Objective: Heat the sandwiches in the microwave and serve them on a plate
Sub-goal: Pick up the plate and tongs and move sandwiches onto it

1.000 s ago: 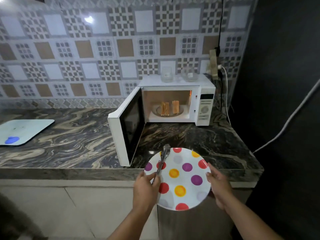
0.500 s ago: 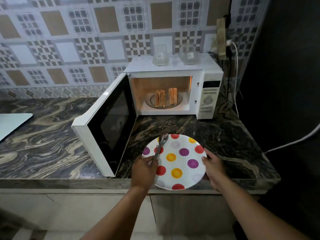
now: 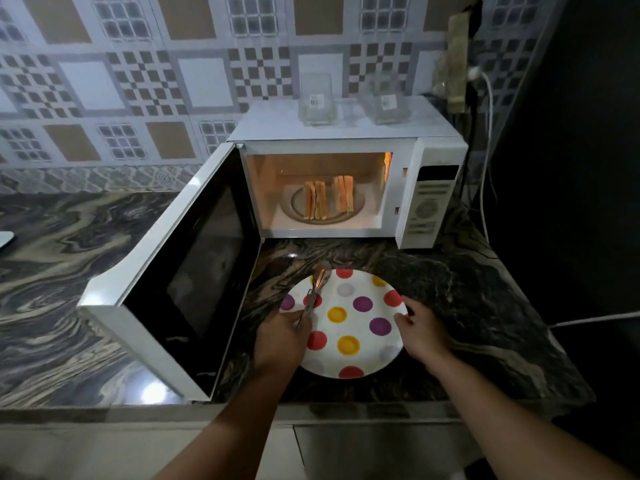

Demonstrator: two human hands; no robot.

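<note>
A white microwave [image 3: 346,133] stands on the marble counter with its door [image 3: 180,282] swung wide to the left and its inside lit. Two sandwiches [image 3: 329,199] stand on edge on the round turntable inside. In front of it a white plate with coloured dots [image 3: 356,327] rests on the counter. My left hand [image 3: 282,336] grips the plate's left rim together with metal tongs [image 3: 316,289], which lie across the plate and point toward the microwave. My right hand [image 3: 424,332] holds the plate's right rim.
Two clear glass containers [image 3: 317,98] sit on top of the microwave. A socket and white cable [image 3: 486,98] hang on the wall at the right. The counter's front edge [image 3: 346,408] runs just below the plate. A dark wall closes the right side.
The plate has gone from held over the counter's edge to resting on the counter in front of the microwave. I have moved closer, and both hands still hold the rim.
</note>
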